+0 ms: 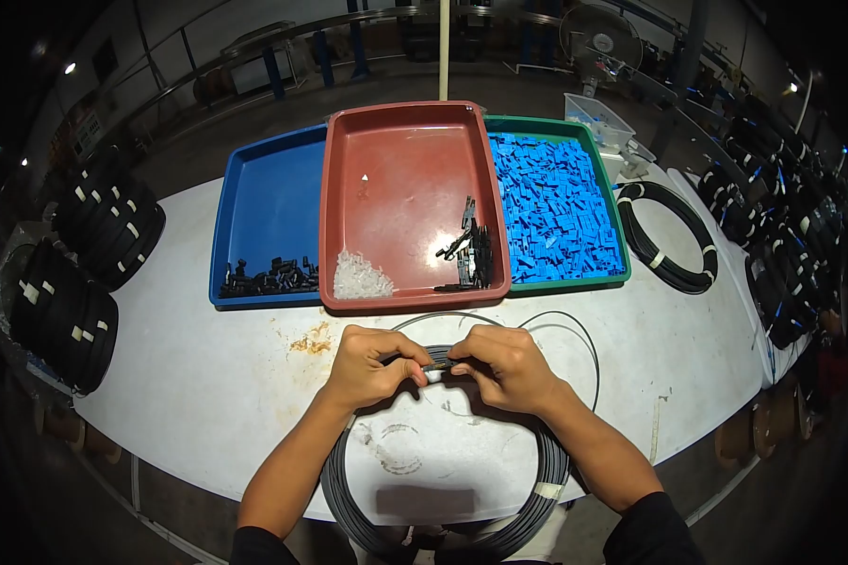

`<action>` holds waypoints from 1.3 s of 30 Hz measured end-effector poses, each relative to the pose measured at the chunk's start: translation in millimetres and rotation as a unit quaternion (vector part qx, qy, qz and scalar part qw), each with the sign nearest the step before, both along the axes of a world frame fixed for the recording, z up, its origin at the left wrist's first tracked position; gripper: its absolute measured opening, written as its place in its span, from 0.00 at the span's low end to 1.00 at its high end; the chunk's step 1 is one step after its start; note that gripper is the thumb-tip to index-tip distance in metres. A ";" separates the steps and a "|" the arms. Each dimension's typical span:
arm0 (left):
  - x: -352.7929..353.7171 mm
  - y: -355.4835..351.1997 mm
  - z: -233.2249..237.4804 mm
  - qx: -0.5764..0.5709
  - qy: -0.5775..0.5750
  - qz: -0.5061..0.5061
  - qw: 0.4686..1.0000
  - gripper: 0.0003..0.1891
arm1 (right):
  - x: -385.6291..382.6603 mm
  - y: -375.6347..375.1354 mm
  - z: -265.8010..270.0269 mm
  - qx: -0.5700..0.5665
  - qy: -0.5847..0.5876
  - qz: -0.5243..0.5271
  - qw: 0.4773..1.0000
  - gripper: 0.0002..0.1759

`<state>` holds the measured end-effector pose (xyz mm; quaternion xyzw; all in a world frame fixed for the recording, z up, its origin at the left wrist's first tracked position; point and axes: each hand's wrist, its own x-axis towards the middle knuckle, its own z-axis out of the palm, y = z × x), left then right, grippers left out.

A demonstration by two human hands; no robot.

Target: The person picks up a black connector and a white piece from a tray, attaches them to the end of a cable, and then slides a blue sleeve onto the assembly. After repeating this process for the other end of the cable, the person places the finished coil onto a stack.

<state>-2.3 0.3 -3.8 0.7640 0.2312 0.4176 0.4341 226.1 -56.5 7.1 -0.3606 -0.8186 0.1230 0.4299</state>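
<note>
A small dark part [436,365] with something white beneath it is held between my two hands, above the far side of a coil of black cable [554,457]. My left hand [375,364] pinches its left end with thumb and forefinger. At its right end, the fingers of my right hand [505,365] are closed on it too. The fingertips nearly meet and hide much of the part. A loose loop of thin cable [589,339] arcs out behind my right hand. Pale tape wraps the coil at its lower right.
Beyond my hands stand a blue tray [271,198] with black pieces, a red tray [410,198] with clear and black pieces, and a green tray [625,254] full of blue pieces. Cable coils lie at right [702,273] and stacked at left [66,330].
</note>
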 end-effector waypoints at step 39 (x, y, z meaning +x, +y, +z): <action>43.2 47.2 56.6 0.342 0.220 0.038 0.913 0.10 | 60.9 33.6 -21.8 0.061 0.113 -0.311 0.942 0.08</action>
